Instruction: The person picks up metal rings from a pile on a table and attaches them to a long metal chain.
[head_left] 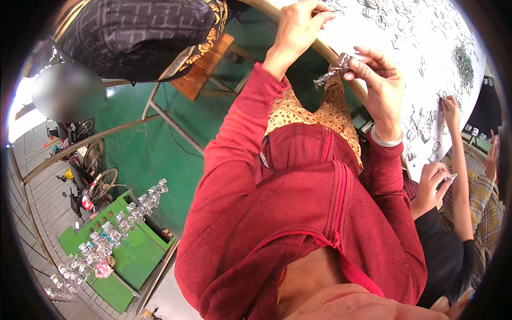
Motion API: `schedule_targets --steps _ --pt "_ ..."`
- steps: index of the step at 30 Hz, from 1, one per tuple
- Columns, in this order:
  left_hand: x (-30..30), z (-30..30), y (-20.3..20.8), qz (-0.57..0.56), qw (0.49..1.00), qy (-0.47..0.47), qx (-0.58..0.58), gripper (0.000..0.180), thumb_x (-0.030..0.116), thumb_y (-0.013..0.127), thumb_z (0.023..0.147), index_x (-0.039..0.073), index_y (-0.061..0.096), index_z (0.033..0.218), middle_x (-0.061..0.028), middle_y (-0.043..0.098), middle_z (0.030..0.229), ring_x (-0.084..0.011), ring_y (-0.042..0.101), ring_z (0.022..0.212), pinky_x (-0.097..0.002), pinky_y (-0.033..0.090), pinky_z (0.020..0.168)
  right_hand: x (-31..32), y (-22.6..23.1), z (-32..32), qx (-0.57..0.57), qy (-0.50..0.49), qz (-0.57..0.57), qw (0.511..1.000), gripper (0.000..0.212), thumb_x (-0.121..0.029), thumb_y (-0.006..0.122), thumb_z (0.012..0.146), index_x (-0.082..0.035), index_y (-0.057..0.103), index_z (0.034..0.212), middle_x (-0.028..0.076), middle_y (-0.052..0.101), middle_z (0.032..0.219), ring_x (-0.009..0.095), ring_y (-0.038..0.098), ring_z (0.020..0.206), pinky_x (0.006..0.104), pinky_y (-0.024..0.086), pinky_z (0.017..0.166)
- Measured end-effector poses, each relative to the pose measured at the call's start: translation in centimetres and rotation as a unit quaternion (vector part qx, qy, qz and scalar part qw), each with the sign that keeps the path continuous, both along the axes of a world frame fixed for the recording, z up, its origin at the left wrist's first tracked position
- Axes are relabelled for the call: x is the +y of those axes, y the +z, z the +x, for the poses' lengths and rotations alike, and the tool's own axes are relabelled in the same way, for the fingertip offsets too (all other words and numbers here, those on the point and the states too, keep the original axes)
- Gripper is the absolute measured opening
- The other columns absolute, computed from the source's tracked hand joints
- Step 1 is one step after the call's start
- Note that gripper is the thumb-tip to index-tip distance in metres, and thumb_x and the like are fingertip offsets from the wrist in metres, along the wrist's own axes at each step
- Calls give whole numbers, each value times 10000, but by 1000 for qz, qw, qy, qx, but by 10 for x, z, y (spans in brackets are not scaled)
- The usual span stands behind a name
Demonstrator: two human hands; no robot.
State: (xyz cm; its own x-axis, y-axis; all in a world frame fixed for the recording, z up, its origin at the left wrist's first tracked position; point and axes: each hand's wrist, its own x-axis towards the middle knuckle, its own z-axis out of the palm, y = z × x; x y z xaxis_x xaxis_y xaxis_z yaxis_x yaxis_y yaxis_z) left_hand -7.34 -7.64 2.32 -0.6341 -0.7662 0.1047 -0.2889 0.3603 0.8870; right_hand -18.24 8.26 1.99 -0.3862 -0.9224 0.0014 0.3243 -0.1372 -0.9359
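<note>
Metal pieces (337,69) are hanging from the pinching right hand (381,82), upper right of centre; loosening fingers could spill them. Left hand (297,26) is pinching a small piece (334,10).

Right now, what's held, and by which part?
Right hand: shiny silver metal cluster, pinched at its upper-right end. Left hand: can't tell.

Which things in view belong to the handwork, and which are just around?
Likely in the work:
shiny metal pieces in the right hand
small dark pieces on the white table

Likely just around:
wooden stool
parked two-wheelers
green cabinet
</note>
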Motion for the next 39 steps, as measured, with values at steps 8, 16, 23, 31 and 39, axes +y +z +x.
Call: schedule_targets --steps 8,16,23,31,39 --pt "52 54 3 14 984 -50 169 164 131 725 793 41 679 923 -59 642 950 -109 617 867 -256 490 777 -12 -6 18 -15 5 17 1000 216 -9 671 824 6 645 1038 108 677 888 143 649 702 226 530 662" --pt "52 49 -4 -290 952 17 94 133 124 677 825 33 644 916 -91 644 896 -201 624 830 -305 492 757 -17 -11 23 4 -15 -12 1000 237 -65 675 839 18 622 1055 122 674 936 162 666 783 253 554 717" --pt "53 49 -5 -21 972 17 235 104 37 562 919 -1 547 1015 -58 616 917 -113 589 865 -235 476 803 -32 -4 16 65 54 -97 992 221 -93 647 866 -11 629 1071 65 655 904 139 648 776 251 547 717" --pt "48 50 17 -2 953 42 299 130 -63 571 867 -9 538 980 -126 645 930 -169 622 853 -296 507 814 15 -5 -183 269 -46 20 962 488 -167 595 892 -7 406 1312 118 551 1117 173 548 981 310 455 856" --pt "47 50 33 12 941 32 338 154 -100 577 846 -23 547 976 -134 635 967 -177 625 866 -310 517 831 -35 -127 -202 484 -258 302 780 480 -313 641 824 -53 547 1217 121 666 897 199 638 792 325 497 721"
